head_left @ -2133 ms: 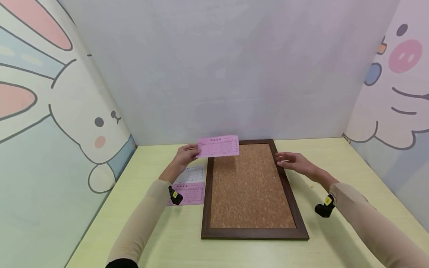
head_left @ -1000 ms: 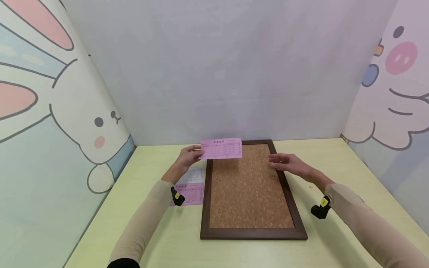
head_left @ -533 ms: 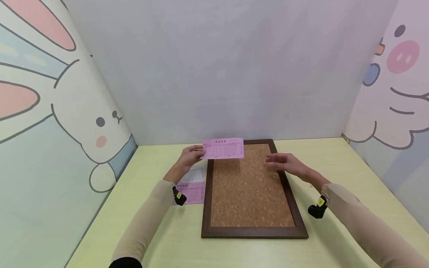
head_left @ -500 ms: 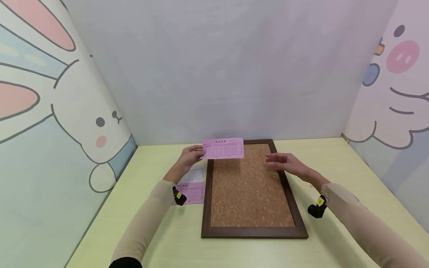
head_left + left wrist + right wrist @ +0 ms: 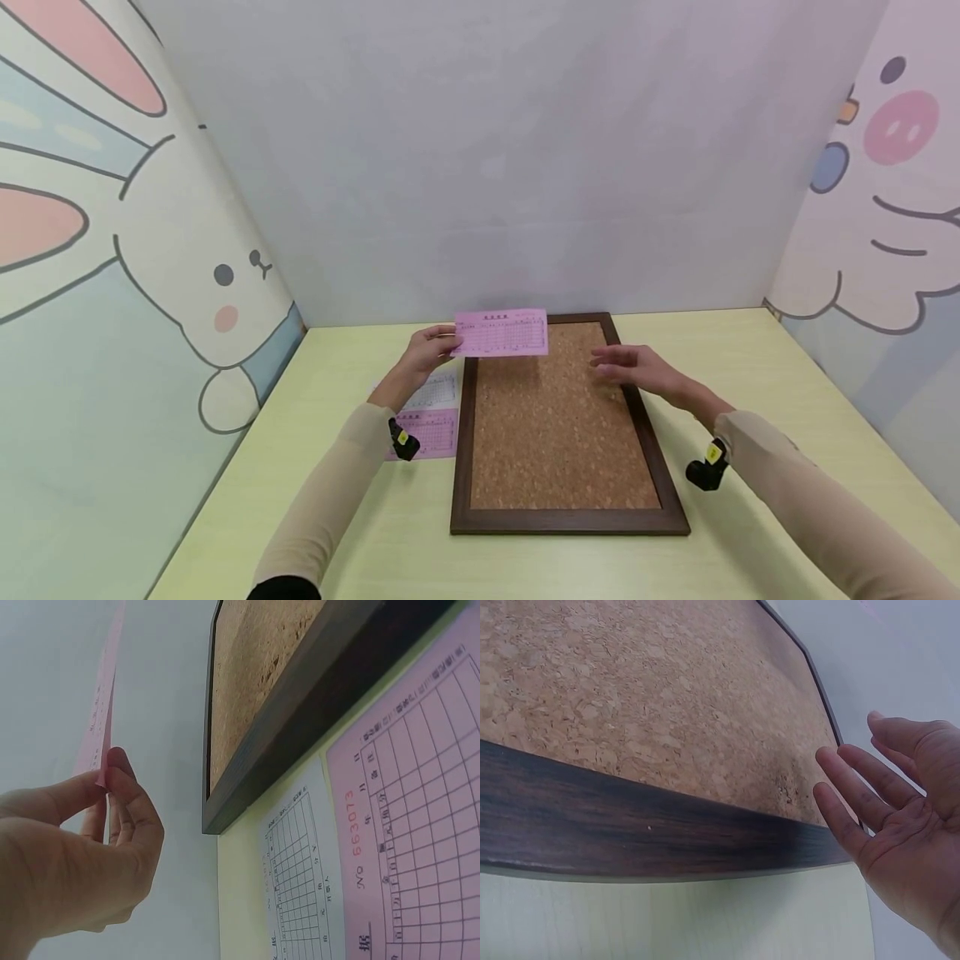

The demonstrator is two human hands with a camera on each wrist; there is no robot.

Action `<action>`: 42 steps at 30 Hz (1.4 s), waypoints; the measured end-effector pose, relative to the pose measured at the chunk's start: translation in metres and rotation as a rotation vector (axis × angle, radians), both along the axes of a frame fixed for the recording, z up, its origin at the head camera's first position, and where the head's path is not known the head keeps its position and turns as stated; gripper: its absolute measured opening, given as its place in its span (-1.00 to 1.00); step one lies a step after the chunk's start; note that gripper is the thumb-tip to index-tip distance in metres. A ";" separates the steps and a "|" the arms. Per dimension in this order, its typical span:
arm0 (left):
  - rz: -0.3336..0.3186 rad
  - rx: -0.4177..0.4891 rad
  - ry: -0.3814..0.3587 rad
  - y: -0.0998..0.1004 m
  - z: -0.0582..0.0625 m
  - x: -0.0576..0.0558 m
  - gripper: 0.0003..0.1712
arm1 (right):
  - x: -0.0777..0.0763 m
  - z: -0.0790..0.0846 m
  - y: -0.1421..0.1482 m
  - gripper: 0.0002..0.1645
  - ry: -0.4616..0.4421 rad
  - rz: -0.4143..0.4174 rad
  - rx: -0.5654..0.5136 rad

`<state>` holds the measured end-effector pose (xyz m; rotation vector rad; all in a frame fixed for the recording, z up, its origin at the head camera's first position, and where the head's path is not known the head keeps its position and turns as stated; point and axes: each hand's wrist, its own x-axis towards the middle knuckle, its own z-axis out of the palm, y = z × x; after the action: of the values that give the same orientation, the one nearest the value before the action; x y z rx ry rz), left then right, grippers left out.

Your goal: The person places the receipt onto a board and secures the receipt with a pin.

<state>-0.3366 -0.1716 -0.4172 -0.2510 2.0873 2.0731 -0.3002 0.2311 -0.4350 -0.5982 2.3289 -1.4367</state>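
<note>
My left hand (image 5: pixel 426 350) pinches a pink printed receipt slip (image 5: pixel 501 332) by its left edge, fingertips and thumb on the paper. The slip is held up over the far left part of a cork board (image 5: pixel 562 433) in a dark brown wooden frame; in the left wrist view the slip (image 5: pixel 103 712) appears nearly edge-on. Over the board's right side, my right hand (image 5: pixel 630 367) reaches in from the right. Its fingers are extended and loosely spread, with nothing between them in the right wrist view, where the hand (image 5: pixel 900 817) overlaps the frame's edge.
Left of the board, another pink slip (image 5: pixel 431 433) and a white slip (image 5: pixel 437 390) lie on the pale yellow table (image 5: pixel 375 533). A grey wall (image 5: pixel 510 167) stands close behind the board. Cartoon-printed side walls flank the table.
The pink slip and my left hand have moved slightly right. My right hand has moved left from the frame's right edge to over the cork.
</note>
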 end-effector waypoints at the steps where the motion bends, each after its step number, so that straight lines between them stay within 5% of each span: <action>1: -0.001 -0.002 0.000 0.000 0.000 0.000 -0.61 | 0.000 0.000 0.000 -0.32 -0.004 0.000 -0.003; 42: -0.030 0.006 -0.009 0.012 -0.007 0.000 -0.57 | 0.003 0.010 -0.020 -0.35 -0.024 -0.008 -0.060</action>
<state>-0.3367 -0.1601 -0.4244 -0.2259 2.0667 2.0573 -0.2974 0.2112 -0.4249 -0.5859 2.2792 -1.5140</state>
